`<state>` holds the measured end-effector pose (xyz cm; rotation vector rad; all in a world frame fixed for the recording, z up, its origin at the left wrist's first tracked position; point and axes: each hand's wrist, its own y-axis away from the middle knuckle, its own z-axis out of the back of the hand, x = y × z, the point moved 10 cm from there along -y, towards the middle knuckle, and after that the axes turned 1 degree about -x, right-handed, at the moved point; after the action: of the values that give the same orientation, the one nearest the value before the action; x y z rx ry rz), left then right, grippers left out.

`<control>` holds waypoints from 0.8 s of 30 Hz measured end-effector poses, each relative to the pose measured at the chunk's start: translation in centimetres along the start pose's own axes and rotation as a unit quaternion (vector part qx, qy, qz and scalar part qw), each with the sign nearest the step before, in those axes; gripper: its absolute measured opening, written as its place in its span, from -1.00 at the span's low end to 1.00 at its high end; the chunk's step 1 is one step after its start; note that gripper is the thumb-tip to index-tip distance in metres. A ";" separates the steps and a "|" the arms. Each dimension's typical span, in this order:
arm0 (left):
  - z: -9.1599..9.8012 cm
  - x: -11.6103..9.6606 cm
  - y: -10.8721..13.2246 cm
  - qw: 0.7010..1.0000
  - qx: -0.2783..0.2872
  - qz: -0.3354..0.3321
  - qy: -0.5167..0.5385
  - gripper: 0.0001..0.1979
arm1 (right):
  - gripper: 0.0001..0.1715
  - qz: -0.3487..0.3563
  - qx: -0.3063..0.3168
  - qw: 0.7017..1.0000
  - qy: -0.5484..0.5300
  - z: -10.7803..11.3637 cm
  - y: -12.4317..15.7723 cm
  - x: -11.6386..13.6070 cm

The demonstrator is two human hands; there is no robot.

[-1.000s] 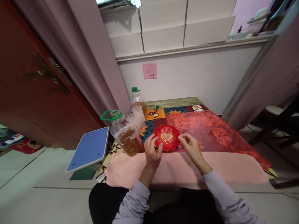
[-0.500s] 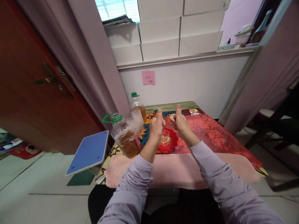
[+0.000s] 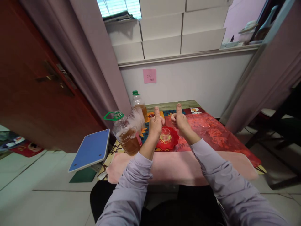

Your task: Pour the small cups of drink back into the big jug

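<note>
My left hand (image 3: 155, 124) is closed in a fist with its thumb pointing up, holding nothing. To its right, my right hand (image 3: 180, 120) makes the same thumb-up fist, and it too is free of any object. Both are raised over a red scalloped plate (image 3: 174, 140), on which a small clear plastic cup (image 3: 165, 133) stands. Left of my left hand is a large uncapped plastic jug (image 3: 128, 138) of amber liquid with a green handle. Stacks of clear plastic cups (image 3: 138, 116) stand behind it, beside a second jug (image 3: 139, 106) with a green cap.
A patterned cloth and a red plastic sheet (image 3: 209, 128) cover the table, with a pink towel (image 3: 181, 169) along the near edge. A blue-topped stool (image 3: 90, 149) stands left of the table. The white wall behind carries a pink note (image 3: 150, 76).
My left hand has shifted slightly left, widening the gap to my right hand. More of the cup and plate shows between them. The whole view has tilted slightly.
</note>
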<state>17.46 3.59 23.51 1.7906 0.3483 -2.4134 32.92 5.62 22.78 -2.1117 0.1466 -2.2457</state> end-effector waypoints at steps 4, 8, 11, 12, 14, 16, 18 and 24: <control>0.1 0.0 0.3 1.000 -0.001 0.001 0.004 -0.11 | 0.02 0.003 0.002 1.000 -0.008 -0.1 0.3 0.0; 0.3 0.0 0.6 1.000 -0.008 -0.003 0.007 -0.09 | 0.03 0.004 0.003 1.000 -0.027 -0.2 0.6 -0.1; 0.2 1.1 1.2 1.000 0.000 0.004 0.025 -0.10 | 0.03 0.014 0.009 0.998 -0.053 -0.1 1.0 -0.3; 0.0 1.8 1.5 1.000 0.014 0.003 0.027 -0.11 | 0.02 0.018 0.011 0.998 -0.057 0.0 1.4 -0.6; -0.5 3.6 2.5 0.999 0.046 -0.010 0.014 -0.16 | -0.01 0.028 0.015 0.998 -0.055 -0.1 2.4 -1.6; -0.5 5.7 4.3 0.997 0.056 -0.041 -0.026 -0.28 | -0.06 0.046 0.020 0.998 -0.035 -0.5 4.1 -3.3; 0.7 8.7 6.9 0.997 0.032 -0.044 -0.050 -0.39 | -0.11 0.069 0.031 0.997 -0.006 -1.5 6.6 -5.4; 9.8 15.8 20.0 0.921 -0.045 -0.186 -0.339 -0.75 | -0.35 0.071 0.136 0.987 0.048 -6.2 15.1 -12.9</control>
<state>8.25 -17.50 8.80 0.8021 0.7436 -3.0067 27.19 -7.87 8.00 -1.7982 -0.0059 -2.1461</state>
